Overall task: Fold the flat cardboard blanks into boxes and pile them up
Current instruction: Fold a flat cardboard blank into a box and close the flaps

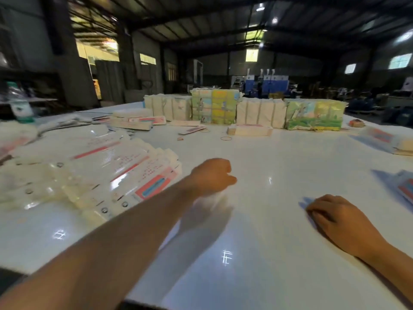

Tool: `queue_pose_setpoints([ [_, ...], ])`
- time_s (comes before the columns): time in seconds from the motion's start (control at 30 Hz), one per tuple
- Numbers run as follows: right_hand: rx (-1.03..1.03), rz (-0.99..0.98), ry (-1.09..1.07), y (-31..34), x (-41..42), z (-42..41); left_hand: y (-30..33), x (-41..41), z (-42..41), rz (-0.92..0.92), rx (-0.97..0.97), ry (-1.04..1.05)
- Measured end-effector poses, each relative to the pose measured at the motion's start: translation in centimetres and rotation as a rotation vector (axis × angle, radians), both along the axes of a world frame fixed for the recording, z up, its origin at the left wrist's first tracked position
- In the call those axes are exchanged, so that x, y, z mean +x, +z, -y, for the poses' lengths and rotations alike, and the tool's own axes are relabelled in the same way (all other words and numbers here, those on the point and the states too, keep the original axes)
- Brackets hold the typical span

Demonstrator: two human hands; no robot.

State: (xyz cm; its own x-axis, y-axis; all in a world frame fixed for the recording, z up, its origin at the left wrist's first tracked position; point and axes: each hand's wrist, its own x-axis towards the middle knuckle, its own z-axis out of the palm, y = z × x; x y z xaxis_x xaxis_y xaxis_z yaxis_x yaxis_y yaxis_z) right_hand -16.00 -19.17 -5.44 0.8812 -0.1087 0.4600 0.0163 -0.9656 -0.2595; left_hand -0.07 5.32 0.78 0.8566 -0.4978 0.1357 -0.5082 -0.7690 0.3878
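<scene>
A fanned spread of flat white cardboard blanks [116, 173] with pink and blue print lies on the left of the glossy white table [268, 166]. My left hand [212, 176] hovers above the table just right of that spread, fingers curled loosely, holding nothing. My right hand [335, 217] rests palm down on the table at the right, fingers curled slightly, nothing in it. More printed blanks [404, 186] lie at the right edge. A low stack of flat white pieces [249, 130] sits mid-table toward the back.
Wrapped bundles [245, 110], some white, some with colourful print, stand in a row at the back. Rubber bands [226, 138] lie in front of them. A water bottle [19, 101] stands far left. Another pile of blanks [137, 120] lies behind the spread.
</scene>
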Motion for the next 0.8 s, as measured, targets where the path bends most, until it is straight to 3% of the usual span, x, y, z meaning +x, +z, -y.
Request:
queue_pose_setpoints([
  [0.1,0.005,0.004,-0.006,0.1,-0.1,-0.1,1.6,3.5,-7.1,0.094,0.238,0.367],
  [0.2,0.005,-0.004,-0.024,0.1,-0.3,-0.2,0.1,4.4,-12.0,0.019,0.411,0.597],
  [0.27,0.003,-0.018,-0.028,0.1,-0.5,-0.3,-1.2,4.6,-13.1,-0.013,0.427,0.611],
  [0.53,-0.023,-0.001,-0.049,0.1,-0.4,-0.9,-1.0,4.6,-13.2,0.015,0.135,0.621],
  [0.7,-0.01,-0.017,-0.058,0.1,-0.2,-0.2,-1.3,3.9,-12.5,0.338,0.286,0.642],
  [0.8,-0.013,0.0,-0.075,0.2,-0.4,-0.2,-0.5,3.9,-11.9,0.389,0.245,0.612],
])
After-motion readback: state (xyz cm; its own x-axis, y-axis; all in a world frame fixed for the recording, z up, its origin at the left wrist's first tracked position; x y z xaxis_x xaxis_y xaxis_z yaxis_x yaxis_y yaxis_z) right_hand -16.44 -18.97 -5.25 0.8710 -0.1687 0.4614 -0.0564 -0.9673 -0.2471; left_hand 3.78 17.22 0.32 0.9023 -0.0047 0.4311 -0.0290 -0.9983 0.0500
